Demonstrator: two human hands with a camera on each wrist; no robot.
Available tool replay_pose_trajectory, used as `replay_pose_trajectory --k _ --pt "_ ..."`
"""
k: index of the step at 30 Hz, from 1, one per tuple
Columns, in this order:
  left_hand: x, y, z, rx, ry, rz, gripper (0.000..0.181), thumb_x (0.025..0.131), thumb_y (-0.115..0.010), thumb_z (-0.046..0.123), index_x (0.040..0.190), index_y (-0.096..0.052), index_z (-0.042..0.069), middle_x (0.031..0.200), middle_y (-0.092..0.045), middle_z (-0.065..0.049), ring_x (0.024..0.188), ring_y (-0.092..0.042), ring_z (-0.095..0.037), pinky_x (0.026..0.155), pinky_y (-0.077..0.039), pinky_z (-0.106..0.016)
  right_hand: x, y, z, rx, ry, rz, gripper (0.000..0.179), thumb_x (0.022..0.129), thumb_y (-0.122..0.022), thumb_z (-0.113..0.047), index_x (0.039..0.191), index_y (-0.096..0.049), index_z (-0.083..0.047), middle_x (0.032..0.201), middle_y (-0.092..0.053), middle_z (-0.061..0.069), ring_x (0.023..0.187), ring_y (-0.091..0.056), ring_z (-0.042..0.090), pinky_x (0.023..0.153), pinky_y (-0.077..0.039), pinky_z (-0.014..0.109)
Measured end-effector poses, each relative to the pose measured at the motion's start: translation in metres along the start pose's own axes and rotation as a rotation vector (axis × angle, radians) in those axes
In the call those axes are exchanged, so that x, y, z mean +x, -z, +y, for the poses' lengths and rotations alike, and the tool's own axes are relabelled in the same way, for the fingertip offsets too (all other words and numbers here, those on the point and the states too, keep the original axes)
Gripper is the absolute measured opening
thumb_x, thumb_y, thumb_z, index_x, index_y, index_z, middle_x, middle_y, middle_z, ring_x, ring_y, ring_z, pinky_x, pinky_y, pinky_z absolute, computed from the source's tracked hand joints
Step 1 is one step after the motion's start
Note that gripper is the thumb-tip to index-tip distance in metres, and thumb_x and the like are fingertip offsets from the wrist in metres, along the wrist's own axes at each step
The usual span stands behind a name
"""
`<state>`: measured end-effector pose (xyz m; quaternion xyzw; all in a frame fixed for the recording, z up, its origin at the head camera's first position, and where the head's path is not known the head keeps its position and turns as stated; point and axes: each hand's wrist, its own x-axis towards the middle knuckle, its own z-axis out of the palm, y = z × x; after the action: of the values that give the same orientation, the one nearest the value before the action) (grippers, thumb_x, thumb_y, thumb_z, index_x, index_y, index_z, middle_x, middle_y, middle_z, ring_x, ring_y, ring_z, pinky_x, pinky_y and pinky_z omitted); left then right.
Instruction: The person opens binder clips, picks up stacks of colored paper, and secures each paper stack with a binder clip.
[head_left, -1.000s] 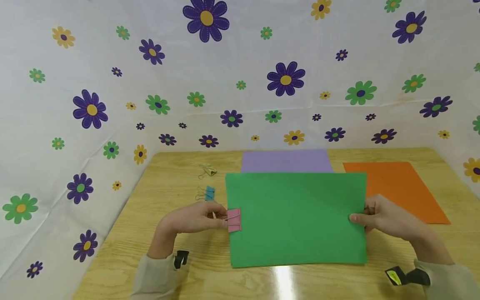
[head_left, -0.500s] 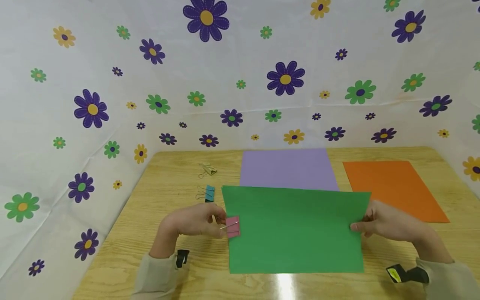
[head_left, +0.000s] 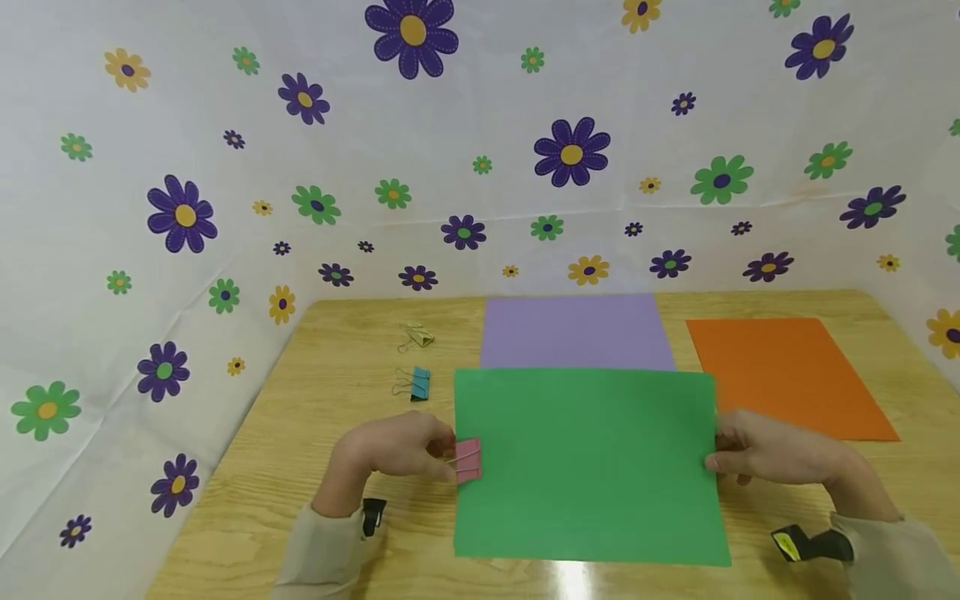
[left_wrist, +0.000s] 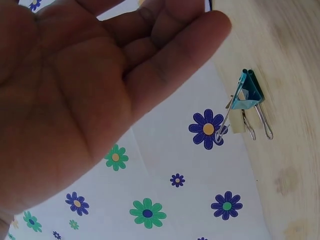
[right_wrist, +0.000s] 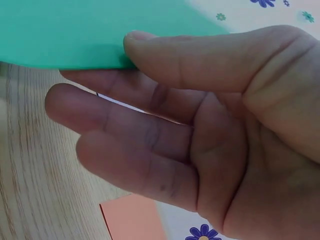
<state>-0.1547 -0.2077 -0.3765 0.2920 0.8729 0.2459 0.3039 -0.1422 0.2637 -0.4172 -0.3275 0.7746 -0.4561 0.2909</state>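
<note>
A green sheet of paper (head_left: 592, 467) is held up above the table between both hands. On its left edge sits a pink binder clip (head_left: 468, 461), its wire handle lying across the front. My left hand (head_left: 401, 446) pinches at this clip's outer side; in the left wrist view the palm of the left hand (left_wrist: 65, 100) hides the clip. Thumb and index finger of my right hand (head_left: 772, 450) pinch the sheet's right edge. The right wrist view shows the thumb of the right hand (right_wrist: 215, 120) on top of the green paper (right_wrist: 75, 35), other fingers below.
A blue binder clip (head_left: 420, 384) and a yellowish one (head_left: 417, 335) lie on the wooden table (head_left: 337, 350) at the left. Behind the green sheet lies purple paper (head_left: 573, 329), with orange paper (head_left: 795, 375) to the right. A flower-patterned cloth (head_left: 480, 192) encloses the table.
The green sheet has come down a little toward me with both hands. Half a second ago its top bent forward; now it faces me more flatly. The pink clip stays on its left edge.
</note>
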Motion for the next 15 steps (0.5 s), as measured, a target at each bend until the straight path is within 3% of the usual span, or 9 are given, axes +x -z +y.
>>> replay_pose_trajectory --k 2,9,13,15 --pt "0.0010 -0.0008 0.0015 -0.001 0.025 -0.008 0.013 0.091 -0.072 0.020 0.086 -0.067 0.009 0.076 -0.055 0.003 0.068 -0.045 -0.011 0.062 -0.039 -0.027 0.0001 -0.0002 -0.0002 0.005 -0.014 -0.002 0.012 0.102 -0.052 -0.007 0.106 -0.060 0.002 0.086 -0.066 0.001 0.071 -0.058 0.009 0.058 -0.056 0.035" --pt "0.0043 -0.0054 0.0025 0.006 0.061 -0.018 0.014 0.091 -0.072 0.023 0.095 -0.073 0.009 0.088 -0.068 0.002 0.075 -0.057 -0.011 0.068 -0.050 -0.032 0.0009 -0.0020 -0.0007 -0.022 -0.081 -0.005 0.014 0.103 -0.054 -0.013 0.097 -0.061 -0.001 0.080 -0.066 0.002 0.069 -0.060 0.012 0.055 -0.054 0.033" --pt "0.0062 -0.0071 0.0014 -0.012 0.073 -0.036 0.017 0.091 -0.070 0.024 0.097 -0.074 0.008 0.089 -0.069 0.003 0.075 -0.058 -0.011 0.067 -0.050 -0.031 0.0041 -0.0049 0.0000 -0.081 -0.122 0.012 0.016 0.103 -0.053 -0.014 0.093 -0.061 -0.004 0.077 -0.064 0.001 0.067 -0.060 0.011 0.055 -0.053 0.031" --pt "0.0076 -0.0078 0.0009 -0.023 0.082 -0.047 0.018 0.091 -0.068 0.025 0.091 -0.074 0.008 0.080 -0.063 0.007 0.068 -0.052 -0.008 0.062 -0.044 -0.027 0.0069 -0.0082 0.0000 -0.122 -0.139 0.016 0.017 0.102 -0.055 -0.015 0.089 -0.061 -0.006 0.075 -0.064 -0.001 0.064 -0.059 0.010 0.053 -0.052 0.030"
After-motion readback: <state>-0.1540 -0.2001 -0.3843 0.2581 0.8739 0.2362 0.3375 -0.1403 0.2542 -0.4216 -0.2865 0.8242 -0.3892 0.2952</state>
